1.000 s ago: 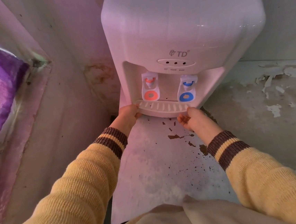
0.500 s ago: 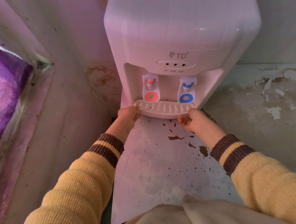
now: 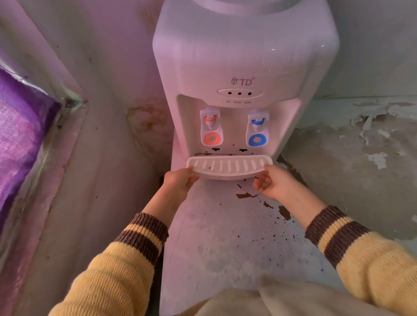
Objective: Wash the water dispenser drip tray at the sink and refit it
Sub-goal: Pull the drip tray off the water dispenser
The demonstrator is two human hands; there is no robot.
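The white plastic drip tray is a shallow crescent with ribbed slots along its top. It sits at the foot of the water dispenser, drawn just clear of the recess, so a dark gap shows behind its back edge. The left hand grips the tray's nine o'clock end, thumb on the rim and fingers curled beneath. The right hand cups the three o'clock end the same way, palm turned up. Both wrists wear ribbed yellow knit cuffs with brown bands. Above the tray, at twelve o'clock, hang a red tap and a blue tap, each with a round ring-shaped paddle. The dispenser's smooth white front panel below is speckled with brown chips. Coarse purple cloth hangs at nine o'clock, and flaking paint is at three.
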